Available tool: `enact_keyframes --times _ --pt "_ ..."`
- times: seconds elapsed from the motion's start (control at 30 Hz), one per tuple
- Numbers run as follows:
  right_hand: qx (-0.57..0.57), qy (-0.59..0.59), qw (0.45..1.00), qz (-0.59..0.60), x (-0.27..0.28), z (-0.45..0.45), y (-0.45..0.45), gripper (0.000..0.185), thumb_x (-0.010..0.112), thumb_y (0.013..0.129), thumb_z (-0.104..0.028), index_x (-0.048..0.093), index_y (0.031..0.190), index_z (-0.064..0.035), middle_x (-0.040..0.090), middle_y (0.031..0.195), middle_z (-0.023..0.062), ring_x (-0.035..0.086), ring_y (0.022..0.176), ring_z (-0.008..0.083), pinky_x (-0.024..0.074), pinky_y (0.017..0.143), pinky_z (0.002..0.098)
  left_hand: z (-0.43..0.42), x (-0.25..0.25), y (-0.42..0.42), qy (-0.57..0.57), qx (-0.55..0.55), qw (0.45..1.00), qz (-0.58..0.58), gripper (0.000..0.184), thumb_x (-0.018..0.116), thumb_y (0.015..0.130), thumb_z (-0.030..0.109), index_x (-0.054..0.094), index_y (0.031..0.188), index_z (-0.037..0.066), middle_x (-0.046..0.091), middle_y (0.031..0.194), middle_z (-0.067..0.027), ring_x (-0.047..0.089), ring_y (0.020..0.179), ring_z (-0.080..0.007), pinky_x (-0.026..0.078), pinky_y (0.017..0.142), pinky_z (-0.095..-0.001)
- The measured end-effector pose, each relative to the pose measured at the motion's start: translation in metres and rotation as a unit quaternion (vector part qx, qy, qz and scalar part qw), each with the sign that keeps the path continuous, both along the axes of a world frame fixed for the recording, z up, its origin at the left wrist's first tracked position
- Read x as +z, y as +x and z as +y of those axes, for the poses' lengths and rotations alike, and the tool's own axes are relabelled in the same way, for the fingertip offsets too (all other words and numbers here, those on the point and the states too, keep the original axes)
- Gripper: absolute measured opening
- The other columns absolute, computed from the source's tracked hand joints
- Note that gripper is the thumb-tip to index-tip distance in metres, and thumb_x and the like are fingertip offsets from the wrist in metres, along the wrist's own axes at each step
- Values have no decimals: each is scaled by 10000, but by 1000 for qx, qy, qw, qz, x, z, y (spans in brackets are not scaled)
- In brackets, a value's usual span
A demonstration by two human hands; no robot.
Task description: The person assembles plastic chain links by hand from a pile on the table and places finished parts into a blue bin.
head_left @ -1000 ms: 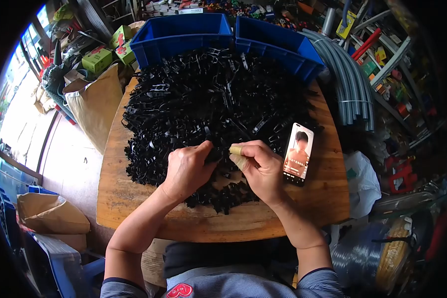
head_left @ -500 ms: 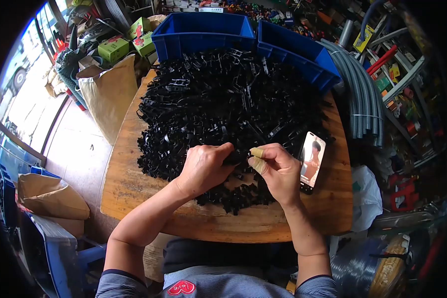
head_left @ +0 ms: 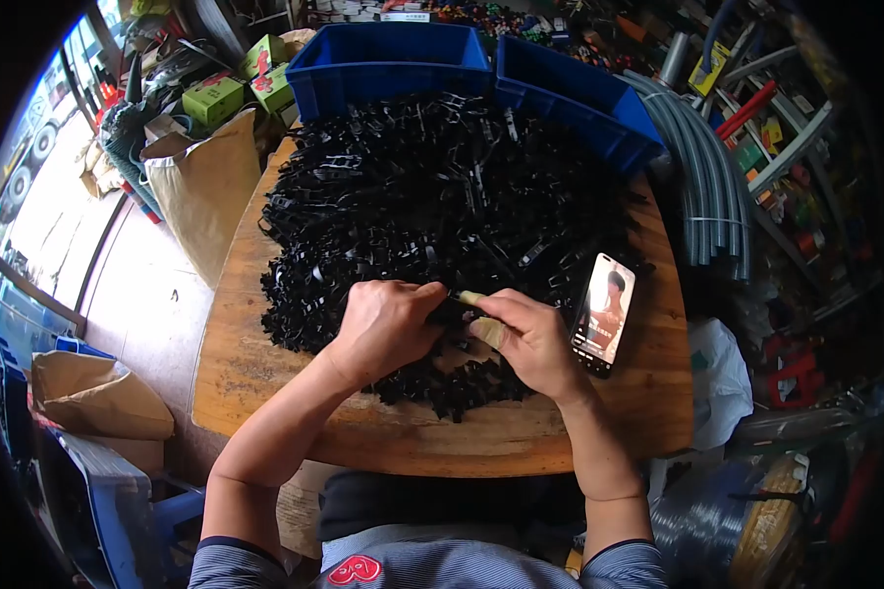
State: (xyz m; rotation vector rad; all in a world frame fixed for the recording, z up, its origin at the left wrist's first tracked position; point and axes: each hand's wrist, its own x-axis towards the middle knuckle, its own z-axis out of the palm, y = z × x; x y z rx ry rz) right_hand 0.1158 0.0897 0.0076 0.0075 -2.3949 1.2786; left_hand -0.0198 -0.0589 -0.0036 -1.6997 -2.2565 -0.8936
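A broad heap of small black plastic parts [head_left: 393, 196] covers most of the wooden table. At its near edge my left hand [head_left: 388, 322] is closed with its back up. What its fingers hold is hidden beneath them. My right hand [head_left: 530, 339] is close by on the right, with pale yellow covers on thumb and index finger. That index finger reaches toward the tip of my left thumb, and the right thumb is parted below it. Nothing I can clearly make out lies between them. A smaller cluster of black parts [head_left: 457, 391] lies just below my hands.
Two blue bins [head_left: 388, 79] stand behind the heap. A lit phone [head_left: 604, 312] lies to the right of my right hand. Bundled grey tubing [head_left: 707, 187] is beyond the right edge. A brown sack [head_left: 206, 191] stands left of the wooden table [head_left: 236, 383].
My right hand has moved left, closer to my left hand, and its pinched thumb and index finger have come apart. The whole view has shifted slightly.
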Motion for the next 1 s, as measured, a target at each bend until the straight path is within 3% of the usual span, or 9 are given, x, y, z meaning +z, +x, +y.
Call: enact_keyframes --times 0.37,0.43,0.53,0.63,0.7,0.83,0.97,1.0 --pt "51 38 997 31 6 -3 8 286 658 842 -83 618 1095 44 621 871 119 618 682 176 490 588 283 -8 8 8 45 -44 997 35 294 738 547 140 529 747 90 553 593 -46 602 563 -256 465 471 -353" --pt "55 52 997 28 6 -2 8 306 660 841 -83 610 1118 36 615 880 125 616 679 186 488 590 284 -8 10 11 41 -15 998 36 221 693 614 142 524 746 90 565 599 -48 609 558 -263 473 469 -365" --pt "-64 108 982 144 -8 -24 -2 371 665 835 -87 578 1176 30 597 889 126 601 662 199 483 586 287 -6 16 13 19 20 999 16 196 673 652 143 520 760 86 580 608 -68 612 565 -290 481 477 -384" --pt "-46 143 976 156 -3 -25 -3 458 666 791 -14 539 1227 47 538 869 111 580 706 211 487 606 308 -5 19 11 -20 23 999 -34 200 674 676 151 529 793 76 599 623 -112 613 597 -340 489 509 -426" --pt "-34 261 950 168 -12 -19 -3 478 646 749 43 536 1213 77 519 847 114 576 727 216 498 627 315 -7 12 8 -42 -7 998 -54 196 673 690 156 535 798 70 599 618 -126 616 606 -349 491 520 -440" --pt "-25 443 887 131 -13 -20 2 405 573 745 17 550 1128 147 528 833 122 578 726 208 534 592 278 -8 8 16 -133 40 990 -35 196 684 703 169 564 810 56 601 626 -162 609 623 -371 489 541 -443" --pt "-36 548 835 33 -7 -34 10 330 567 739 0 579 1039 136 526 798 109 570 702 188 540 584 268 -7 2 25 -148 42 987 -35 165 637 748 192 557 800 57 575 580 -167 601 591 -379 481 533 -458" --pt "-28 519 853 45 -6 -31 9 324 568 746 -2 579 1042 128 531 802 107 571 699 189 540 590 268 -6 5 25 -157 42 986 -47 189 645 759 218 563 819 58 586 605 -172 606 614 -381 485 545 -459"
